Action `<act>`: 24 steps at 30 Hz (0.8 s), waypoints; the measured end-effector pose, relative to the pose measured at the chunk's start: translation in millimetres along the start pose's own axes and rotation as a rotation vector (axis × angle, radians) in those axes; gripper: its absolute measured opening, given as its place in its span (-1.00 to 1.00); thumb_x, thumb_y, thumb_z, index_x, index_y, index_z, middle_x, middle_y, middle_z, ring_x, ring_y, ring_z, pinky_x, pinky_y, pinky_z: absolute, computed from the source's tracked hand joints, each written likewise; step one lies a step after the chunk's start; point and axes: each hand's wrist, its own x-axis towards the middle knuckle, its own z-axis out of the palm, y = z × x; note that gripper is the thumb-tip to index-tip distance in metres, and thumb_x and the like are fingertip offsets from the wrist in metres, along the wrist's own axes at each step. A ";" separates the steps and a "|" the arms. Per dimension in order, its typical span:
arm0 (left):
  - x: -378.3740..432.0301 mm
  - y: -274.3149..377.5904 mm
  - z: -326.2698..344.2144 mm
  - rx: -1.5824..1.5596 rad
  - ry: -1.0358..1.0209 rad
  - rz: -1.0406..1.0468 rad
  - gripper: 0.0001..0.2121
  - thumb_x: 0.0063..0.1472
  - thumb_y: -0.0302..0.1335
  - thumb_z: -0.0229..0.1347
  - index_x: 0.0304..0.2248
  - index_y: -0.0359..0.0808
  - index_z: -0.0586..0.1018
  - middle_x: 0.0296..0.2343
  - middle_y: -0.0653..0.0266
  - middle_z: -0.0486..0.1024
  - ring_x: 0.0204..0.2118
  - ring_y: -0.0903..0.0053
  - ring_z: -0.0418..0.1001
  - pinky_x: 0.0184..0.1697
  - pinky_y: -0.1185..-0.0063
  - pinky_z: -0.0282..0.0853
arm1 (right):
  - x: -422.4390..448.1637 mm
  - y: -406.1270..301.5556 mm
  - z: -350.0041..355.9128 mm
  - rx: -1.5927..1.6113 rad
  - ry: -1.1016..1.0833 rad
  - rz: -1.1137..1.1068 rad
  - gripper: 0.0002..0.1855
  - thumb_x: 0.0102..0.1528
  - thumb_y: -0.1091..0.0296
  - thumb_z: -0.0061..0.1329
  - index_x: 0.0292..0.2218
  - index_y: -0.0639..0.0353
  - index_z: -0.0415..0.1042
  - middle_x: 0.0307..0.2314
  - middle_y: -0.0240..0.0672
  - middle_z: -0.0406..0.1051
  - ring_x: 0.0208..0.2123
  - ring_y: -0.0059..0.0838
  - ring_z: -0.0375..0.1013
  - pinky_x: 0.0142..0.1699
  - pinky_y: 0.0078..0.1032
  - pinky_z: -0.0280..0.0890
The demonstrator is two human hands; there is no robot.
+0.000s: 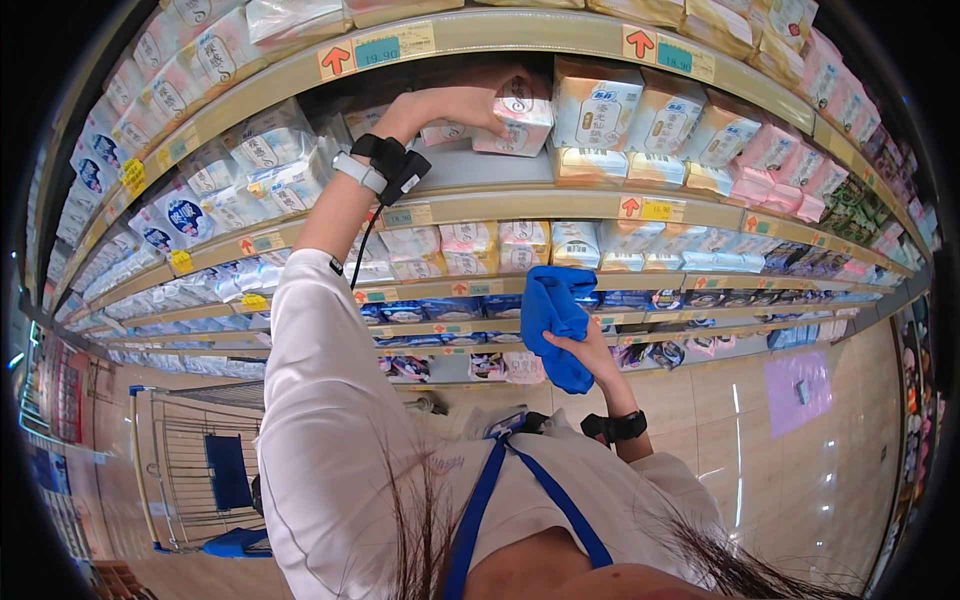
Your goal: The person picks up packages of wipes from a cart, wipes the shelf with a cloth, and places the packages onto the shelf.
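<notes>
On an upper shelf, my left hand (476, 109) curls its fingers round a pink and white packet of sanitary pads (517, 120) at the shelf's front. Another pink and white packet (444, 133) stands just left of it, partly behind my hand. Tall orange and white packets (598, 109) stand directly to the right. Lower down, in front of the shelving, my right hand (583, 346) grips a bunched blue cloth (555, 322). Black straps are on both wrists, and a pale band is on the left one.
Curved-looking shelves (480, 206) of packets run across the view, with price tags along their edges. A wire shopping cart (199, 465) stands at lower left. On the tiled floor (697, 420) at right is a purple sheet (799, 390).
</notes>
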 end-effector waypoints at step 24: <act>-36.8 -10.5 -35.4 -0.230 0.093 -0.289 -0.13 -0.12 -0.30 0.28 0.14 -0.31 0.06 0.08 0.10 0.14 0.11 0.40 0.15 0.18 0.54 0.03 | -0.5 15.2 -12.9 -0.083 -0.013 0.037 -0.45 -0.15 0.30 0.22 -0.14 0.32 0.33 -0.28 -0.27 0.35 -0.23 -0.52 0.37 -0.13 -0.56 0.28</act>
